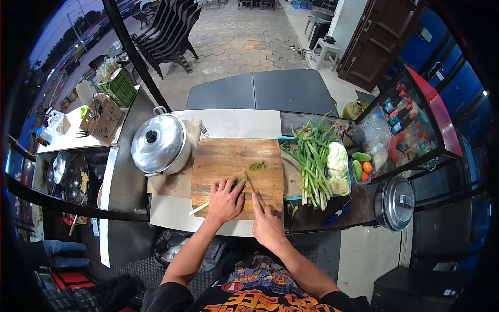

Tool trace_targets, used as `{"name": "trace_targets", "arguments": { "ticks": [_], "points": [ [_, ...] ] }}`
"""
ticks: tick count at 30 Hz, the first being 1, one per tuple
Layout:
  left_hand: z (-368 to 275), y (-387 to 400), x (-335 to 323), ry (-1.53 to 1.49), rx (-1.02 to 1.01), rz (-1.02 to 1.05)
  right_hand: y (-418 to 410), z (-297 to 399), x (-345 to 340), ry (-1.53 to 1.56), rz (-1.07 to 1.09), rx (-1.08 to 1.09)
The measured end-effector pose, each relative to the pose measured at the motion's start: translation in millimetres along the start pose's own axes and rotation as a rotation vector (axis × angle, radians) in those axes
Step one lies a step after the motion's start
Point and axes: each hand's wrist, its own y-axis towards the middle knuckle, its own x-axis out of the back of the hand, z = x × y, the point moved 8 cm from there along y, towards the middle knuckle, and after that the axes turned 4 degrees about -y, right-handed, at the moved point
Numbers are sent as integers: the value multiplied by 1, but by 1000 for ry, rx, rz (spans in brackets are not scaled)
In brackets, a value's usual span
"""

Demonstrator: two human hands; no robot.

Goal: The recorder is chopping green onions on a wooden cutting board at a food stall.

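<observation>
On the wooden cutting board [226, 156] my left hand [226, 199] presses down a spring onion [199, 208], whose white end sticks out at the lower left and green end at the upper right. My right hand [268, 224] grips a knife [251, 184], index finger laid along it. The blade lies just right of the green end. Beyond it sits a small heap of chopped green pieces [257, 165]. To the right of the board, a bunch of spring onions [314, 167] and a pale cabbage [337, 160] rest on a tray with a blue rim [288, 198].
A lidded aluminium pot [160, 142] stands left of the board, with a fork [204, 130] near it. At right are a small tub with cucumbers [357, 170], a glass case of bottles [405, 117] and a round lidded pot [395, 202]. A wok [78, 181] is at far left.
</observation>
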Motion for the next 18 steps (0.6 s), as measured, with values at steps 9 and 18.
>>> {"name": "trace_targets", "arguments": {
  "ticks": [9,18],
  "points": [
    [-6,0,7,28,-38,-61,-43,-10,-8,69,32,-41],
    [0,-2,-1,59,-39,11,-21,-7,0,155,1,-40]
  ]
}}
